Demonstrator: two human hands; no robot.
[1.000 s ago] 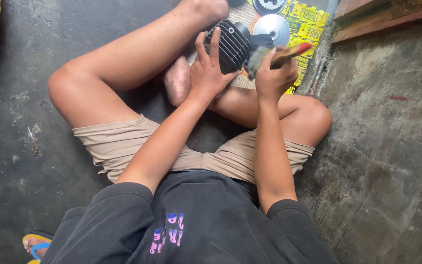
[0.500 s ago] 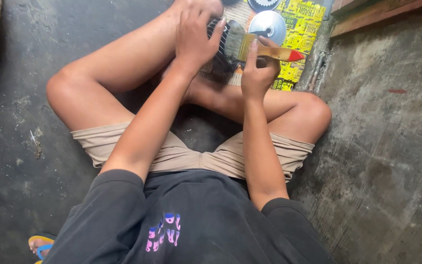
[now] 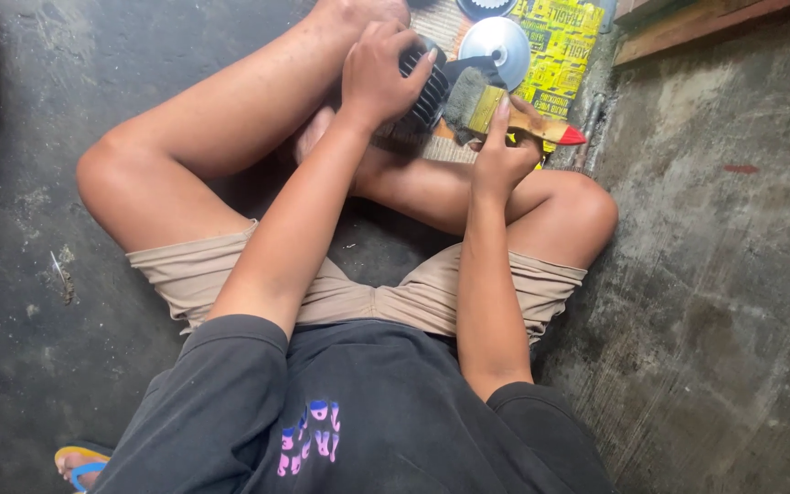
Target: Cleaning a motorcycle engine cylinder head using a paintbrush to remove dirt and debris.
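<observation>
I sit cross-legged on a concrete floor. My left hand (image 3: 378,71) grips a dark finned metal part (image 3: 424,90) from above, holding it against my raised leg. My right hand (image 3: 503,151) holds a paintbrush (image 3: 497,112) with a wooden handle, a red tip and dirty grey bristles. The bristles rest against the right side of the finned part.
A round shiny metal disc (image 3: 497,44) lies on a yellow printed cardboard sheet (image 3: 561,37) beyond the hands. A toothed round part (image 3: 485,7) shows at the top edge. A wooden plank (image 3: 688,27) lies top right. A sandalled foot (image 3: 80,462) is bottom left.
My left hand has shifted from the side of the finned part onto its top. The right hand turned the brush so its bristles meet the part. The view moved closer.
</observation>
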